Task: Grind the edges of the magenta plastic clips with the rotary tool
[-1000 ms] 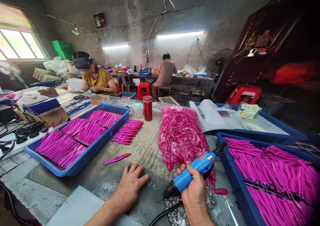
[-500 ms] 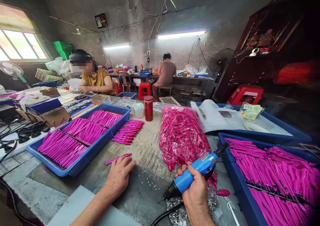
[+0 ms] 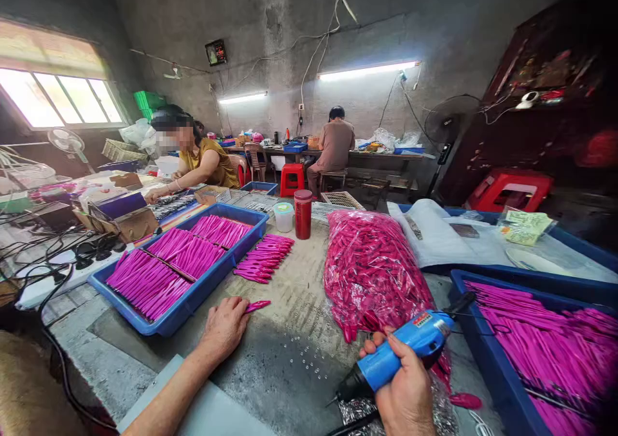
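Observation:
My right hand [image 3: 405,371] is wrapped around a blue electric screwdriver [image 3: 403,352], its black nose and thin bit pointing down to the left above the table. My left hand [image 3: 226,326] rests on the tabletop with fingers curled over a slender pink handle [image 3: 258,305]; one end of it sticks out past the fingertips and the rest is hidden. Between the hands, several small metal rings [image 3: 306,359] lie scattered. Beyond my left hand is a row of similar pink handles [image 3: 264,257]. A clear bag of darker pink pieces [image 3: 371,268] stands just beyond the screwdriver.
Blue trays full of pink handles stand at left [image 3: 164,323] and right [image 3: 487,359]. A red canister [image 3: 302,216] and a lidded tub [image 3: 283,218] stand at the back. One loose pink piece [image 3: 465,401] lies near the right tray. Two people work farther off.
The view has swung left, so things sit farther right. My left hand has closed over the pink handle that lay beyond its fingers. The screwdriver stays in my right hand.

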{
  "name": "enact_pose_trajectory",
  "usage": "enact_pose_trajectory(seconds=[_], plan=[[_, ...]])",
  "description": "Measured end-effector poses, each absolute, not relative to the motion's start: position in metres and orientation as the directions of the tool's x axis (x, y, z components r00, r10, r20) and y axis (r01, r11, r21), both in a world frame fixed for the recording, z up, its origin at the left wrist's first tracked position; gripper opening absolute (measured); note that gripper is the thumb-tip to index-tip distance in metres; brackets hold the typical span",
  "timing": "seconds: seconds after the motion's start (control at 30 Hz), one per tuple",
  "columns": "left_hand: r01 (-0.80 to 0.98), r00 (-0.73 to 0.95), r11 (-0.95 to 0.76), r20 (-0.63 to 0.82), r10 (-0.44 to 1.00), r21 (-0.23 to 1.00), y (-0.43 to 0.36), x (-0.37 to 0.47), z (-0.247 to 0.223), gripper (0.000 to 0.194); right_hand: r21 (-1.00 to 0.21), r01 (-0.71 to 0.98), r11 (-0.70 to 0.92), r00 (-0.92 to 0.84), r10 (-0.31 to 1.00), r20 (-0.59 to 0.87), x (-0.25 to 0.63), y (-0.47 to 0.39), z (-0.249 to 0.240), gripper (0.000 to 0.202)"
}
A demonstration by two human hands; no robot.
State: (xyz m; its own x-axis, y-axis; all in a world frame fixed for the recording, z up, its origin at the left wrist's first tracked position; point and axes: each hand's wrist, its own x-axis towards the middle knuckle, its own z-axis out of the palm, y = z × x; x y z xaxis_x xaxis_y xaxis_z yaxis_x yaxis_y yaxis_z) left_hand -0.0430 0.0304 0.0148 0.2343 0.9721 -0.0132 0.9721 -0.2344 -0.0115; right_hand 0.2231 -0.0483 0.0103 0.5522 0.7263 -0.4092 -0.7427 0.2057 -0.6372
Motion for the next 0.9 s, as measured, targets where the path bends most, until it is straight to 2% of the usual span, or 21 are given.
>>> enact_pose_trajectory(seconds=[0.43,0.7,0.9], plan=[[0.974,0.221,-0.219,-0.038,0.975,0.059,0.038,-0.026,0.017,0.023,-0.638,-0.749,0.178,0.542,0.719,-0.436,0.227,-0.047,0.004,0.044],[0.943,0.317,-0.302,-0.098,0.943,0.139,0.012,-0.014,0.01,0.024,-0.647,-0.739,0.185,0.558,0.706,-0.436,0.224,-0.047,0.009,0.045],[0.931,0.329,-0.318,-0.038,0.943,0.177,0.005,-0.011,0.007,0.023,-0.635,-0.751,0.181,0.546,0.712,-0.442,0.224,-0.048,0.01,0.044]])
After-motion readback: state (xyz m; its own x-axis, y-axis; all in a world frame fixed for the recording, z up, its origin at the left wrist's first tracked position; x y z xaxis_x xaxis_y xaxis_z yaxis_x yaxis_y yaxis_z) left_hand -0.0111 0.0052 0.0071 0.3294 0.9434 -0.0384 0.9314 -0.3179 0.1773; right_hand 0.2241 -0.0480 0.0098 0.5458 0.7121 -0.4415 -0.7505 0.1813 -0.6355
